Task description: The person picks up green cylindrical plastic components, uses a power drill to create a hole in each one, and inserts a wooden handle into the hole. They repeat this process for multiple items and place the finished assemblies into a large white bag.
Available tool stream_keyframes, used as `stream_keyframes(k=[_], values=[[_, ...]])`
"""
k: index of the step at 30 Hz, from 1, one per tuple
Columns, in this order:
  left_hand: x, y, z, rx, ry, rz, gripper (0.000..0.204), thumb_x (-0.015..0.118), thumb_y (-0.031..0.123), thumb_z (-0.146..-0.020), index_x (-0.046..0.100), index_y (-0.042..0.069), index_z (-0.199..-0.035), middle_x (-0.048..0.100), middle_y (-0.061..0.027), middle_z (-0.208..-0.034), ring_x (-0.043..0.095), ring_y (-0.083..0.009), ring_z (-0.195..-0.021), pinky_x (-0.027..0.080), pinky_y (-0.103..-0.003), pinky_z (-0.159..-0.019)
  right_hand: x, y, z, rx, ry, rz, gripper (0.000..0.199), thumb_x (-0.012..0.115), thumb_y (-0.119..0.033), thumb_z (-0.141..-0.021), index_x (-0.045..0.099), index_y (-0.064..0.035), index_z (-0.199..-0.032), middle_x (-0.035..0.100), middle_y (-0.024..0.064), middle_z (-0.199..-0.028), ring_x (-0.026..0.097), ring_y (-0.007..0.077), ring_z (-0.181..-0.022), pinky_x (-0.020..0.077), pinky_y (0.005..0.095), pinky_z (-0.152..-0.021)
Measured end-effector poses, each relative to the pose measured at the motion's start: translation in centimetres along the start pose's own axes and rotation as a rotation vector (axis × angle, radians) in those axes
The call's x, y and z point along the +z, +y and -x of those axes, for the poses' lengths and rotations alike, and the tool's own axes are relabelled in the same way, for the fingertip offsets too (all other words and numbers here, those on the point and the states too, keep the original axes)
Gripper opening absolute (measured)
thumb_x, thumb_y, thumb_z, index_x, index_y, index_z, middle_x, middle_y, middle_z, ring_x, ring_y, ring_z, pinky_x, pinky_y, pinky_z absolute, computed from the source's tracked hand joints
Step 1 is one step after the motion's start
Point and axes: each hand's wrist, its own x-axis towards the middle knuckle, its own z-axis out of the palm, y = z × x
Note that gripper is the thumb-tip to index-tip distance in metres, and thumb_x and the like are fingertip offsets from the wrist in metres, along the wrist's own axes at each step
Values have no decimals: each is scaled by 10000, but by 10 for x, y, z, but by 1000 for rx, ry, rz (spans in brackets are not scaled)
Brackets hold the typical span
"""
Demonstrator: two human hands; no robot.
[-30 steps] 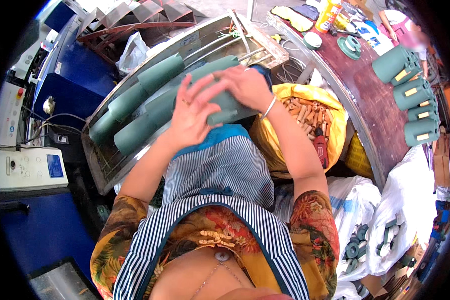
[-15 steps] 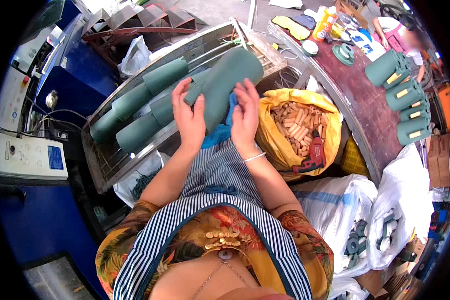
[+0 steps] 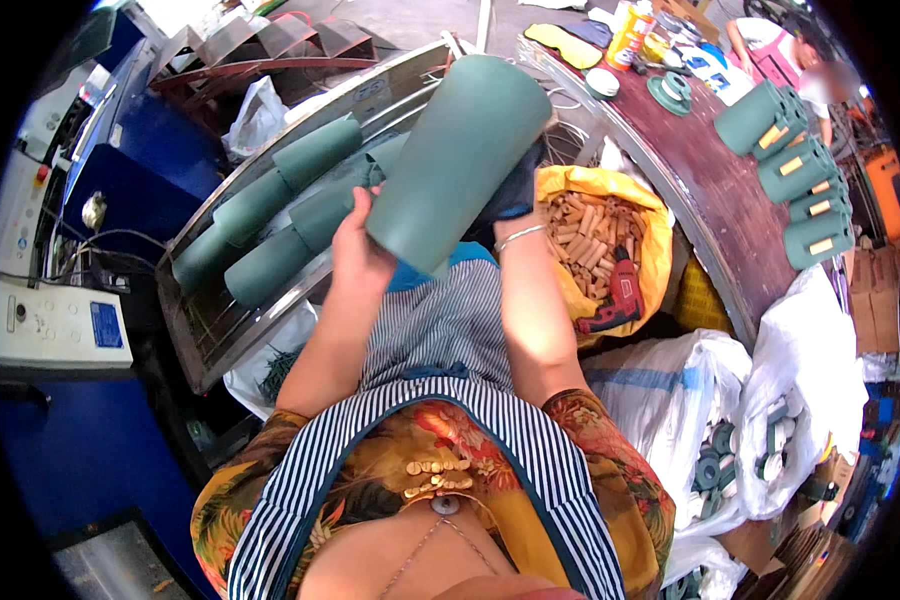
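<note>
A large dark green roll [image 3: 460,160], tube-shaped and smooth, is tilted in front of me with its far end up to the right. My left hand [image 3: 360,245] is closed on its lower left end, the thumb along the side. My right hand [image 3: 517,218] reaches behind the roll's right side; a light bracelet shows at the wrist, and the fingers are hidden in dark shadow. Left of the roll, more green rolls [image 3: 270,258] lie in two rows across a worn metal-framed trough [image 3: 198,355].
To the right, a yellow sack [image 3: 653,215] holds brown tubes, with a red power drill [image 3: 625,295] on top. Green cylinders [image 3: 795,170] stand on the reddish table [image 3: 670,160]. White sacks [image 3: 650,400] lie nearer. A control panel [image 3: 55,325] is at left. Another person [image 3: 770,60] is far right.
The green roll has come nearer and turned more upright. My left hand has moved down to its lower end, and my right hand has gone from beside it to behind it.
</note>
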Motion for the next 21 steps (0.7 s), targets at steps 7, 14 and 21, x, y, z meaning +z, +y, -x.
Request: stream_keyframes(k=[7,14,21], values=[[-65,33,-2,-350,-25,-351,370,602,320,-954,636,-7,-1123,690,-103,-1051,664,-205,-888,554,-322,-773,16,-88,55,234,-120,-659,511,531,-269,-940,417,-57,-1390,552,114,-1327,516,254,-1229,375,418,-1076],[2,88,42,182,-293,-830,376,586,323,-951,604,-20,-1106,581,-109,-1246,580,-153,-1043,482,-333,-910,-34,-115,29,546,-362,-394,386,569,-199,-970,537,-95,-1340,617,43,-1224,611,141,-1027,497,271,-896],[17,78,60,1450,-1190,-1995,301,626,357,-861,643,57,-873,548,-171,-1279,430,-411,-1315,286,-583,-1110,-70,20,96,365,-217,-204,402,587,-215,-956,539,-60,-1324,622,112,-1229,626,176,-991,500,292,-854]])
